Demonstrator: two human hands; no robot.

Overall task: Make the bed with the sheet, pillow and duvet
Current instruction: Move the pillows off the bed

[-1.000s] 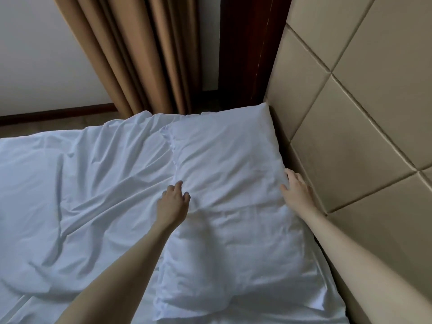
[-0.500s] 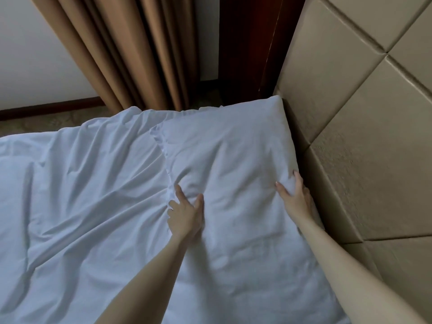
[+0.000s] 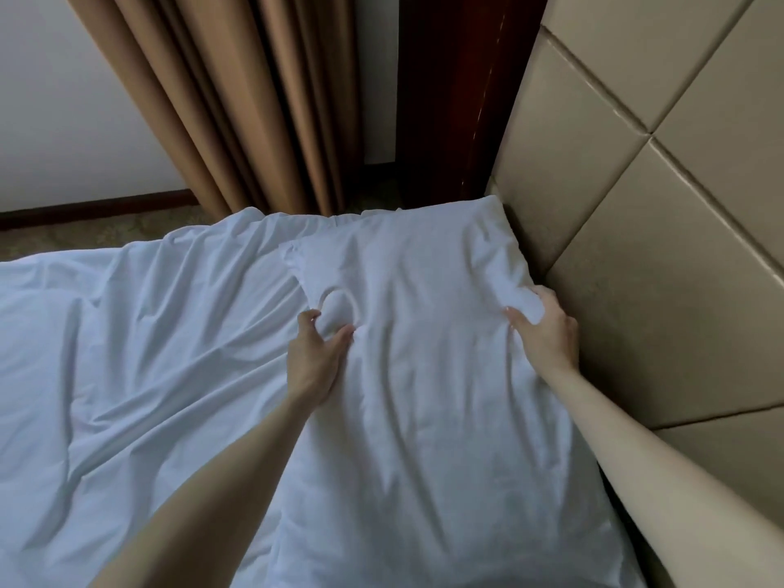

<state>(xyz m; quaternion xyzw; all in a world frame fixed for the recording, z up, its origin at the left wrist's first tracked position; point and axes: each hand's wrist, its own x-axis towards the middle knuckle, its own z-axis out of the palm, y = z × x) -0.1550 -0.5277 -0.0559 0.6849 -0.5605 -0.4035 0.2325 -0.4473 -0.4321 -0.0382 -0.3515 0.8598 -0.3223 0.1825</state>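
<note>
From the head view I see both hands on the pillow (image 3: pixel 424 354), one per long edge. Pillow lies flat at the head end of the bed, its right edge against the padded headboard (image 3: pixel 662 256), far corner pointing at the dark wood post (image 3: pixel 449 99).

Left hand (image 3: pixel 316 358): on the pillow's left edge, about midway along it. Fingers and thumb curled, bunching a lump of pillowcase fabric between them. It has a grip.

Right hand (image 3: pixel 545 333): on the opposite edge, wedged between pillow and headboard. Thumb on top, fingers wrapped round the edge, pinching a fold up. Also gripping.

Pillow spans the gap between the two hands; creases run across the fabric from one grip towards the other. Both forearms reach in from the bottom of the view, left over the sheet, right along the headboard.

White crumpled sheet (image 3: pixel 140 354) covers the mattress left of the pillow, touching its left edge. Tan curtains (image 3: pixel 237 104) hang beyond the far bed edge.
</note>
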